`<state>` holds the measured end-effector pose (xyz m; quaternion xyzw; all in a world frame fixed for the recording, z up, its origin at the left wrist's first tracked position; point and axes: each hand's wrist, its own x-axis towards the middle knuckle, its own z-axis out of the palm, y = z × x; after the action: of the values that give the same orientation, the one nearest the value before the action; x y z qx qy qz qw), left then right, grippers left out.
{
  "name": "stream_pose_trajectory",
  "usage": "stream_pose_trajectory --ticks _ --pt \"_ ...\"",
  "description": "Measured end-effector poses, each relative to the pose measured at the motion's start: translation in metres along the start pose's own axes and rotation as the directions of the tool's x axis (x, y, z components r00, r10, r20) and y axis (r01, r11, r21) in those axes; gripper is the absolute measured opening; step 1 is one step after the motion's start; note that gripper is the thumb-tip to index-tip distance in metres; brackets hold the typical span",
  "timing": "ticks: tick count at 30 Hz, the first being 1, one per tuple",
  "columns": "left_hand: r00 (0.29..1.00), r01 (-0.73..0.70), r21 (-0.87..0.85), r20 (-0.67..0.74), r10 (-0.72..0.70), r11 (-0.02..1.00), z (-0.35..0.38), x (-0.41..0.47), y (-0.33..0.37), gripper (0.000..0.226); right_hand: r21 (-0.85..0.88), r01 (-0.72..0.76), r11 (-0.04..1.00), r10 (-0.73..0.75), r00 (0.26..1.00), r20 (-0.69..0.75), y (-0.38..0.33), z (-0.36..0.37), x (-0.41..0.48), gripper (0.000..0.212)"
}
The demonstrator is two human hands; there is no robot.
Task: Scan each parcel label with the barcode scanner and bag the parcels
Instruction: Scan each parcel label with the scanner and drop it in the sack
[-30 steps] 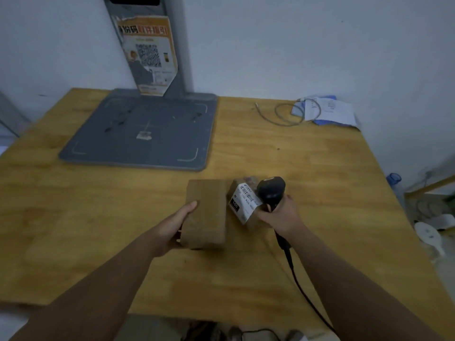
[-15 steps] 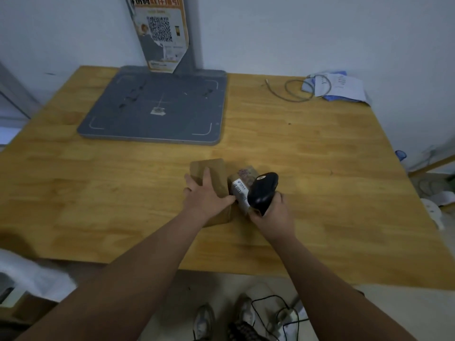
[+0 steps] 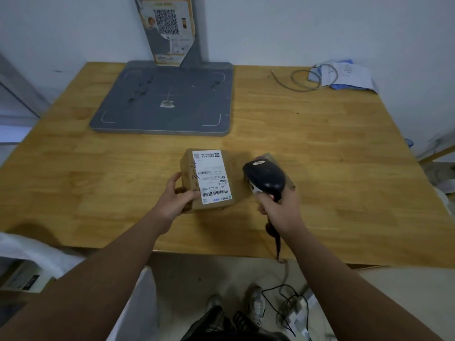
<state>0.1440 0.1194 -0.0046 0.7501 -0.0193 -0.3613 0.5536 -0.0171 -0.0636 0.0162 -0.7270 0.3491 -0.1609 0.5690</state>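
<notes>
A brown cardboard parcel sits near the middle of the wooden table, its white shipping label facing up. My left hand grips the parcel's left near corner. My right hand holds a black barcode scanner just to the right of the parcel, its head pointing away from me. A second, smaller parcel lies mostly hidden behind the scanner.
A grey scale platform with an upright post and QR poster stands at the back. A cable loop and papers lie back right. The scanner's cord drops over the front edge. A white bag is at lower left.
My left hand has turned the brown parcel over, so its white label now faces up. The scanner has moved slightly right, away from the small parcel's label.
</notes>
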Motion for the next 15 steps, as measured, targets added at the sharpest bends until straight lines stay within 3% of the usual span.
stream_pose_trajectory --ticks 2,4,8,10,13,15 --pt "1.0 -0.018 0.007 0.013 0.018 1.0 -0.003 -0.003 0.002 0.074 0.01 -0.036 0.999 0.035 0.994 0.108 -0.002 0.009 -0.004 0.008" --pt "0.999 -0.03 0.061 0.046 0.027 0.998 -0.009 -0.005 0.013 0.063 0.003 -0.021 1.0 0.02 0.995 0.102 -0.002 0.016 -0.005 0.006" --pt "0.959 -0.061 0.445 0.273 -0.071 0.893 -0.021 -0.001 0.053 0.05 0.072 -0.035 0.997 0.031 0.998 0.058 -0.006 0.024 -0.001 0.01" --pt "0.931 -0.086 0.542 0.342 -0.126 0.836 -0.019 0.006 0.064 0.042 0.057 -0.074 0.996 0.069 0.995 0.071 -0.007 0.03 0.003 0.017" --pt "0.96 -0.155 0.524 0.278 0.004 0.837 -0.012 0.023 0.054 0.048 0.007 -0.147 0.989 0.145 0.982 0.125 -0.006 0.039 0.007 0.027" --pt "0.982 -0.186 0.665 0.152 0.113 0.723 -0.008 0.031 0.04 0.067 -0.022 -0.174 0.984 0.176 0.968 0.178 -0.004 0.041 0.009 0.029"
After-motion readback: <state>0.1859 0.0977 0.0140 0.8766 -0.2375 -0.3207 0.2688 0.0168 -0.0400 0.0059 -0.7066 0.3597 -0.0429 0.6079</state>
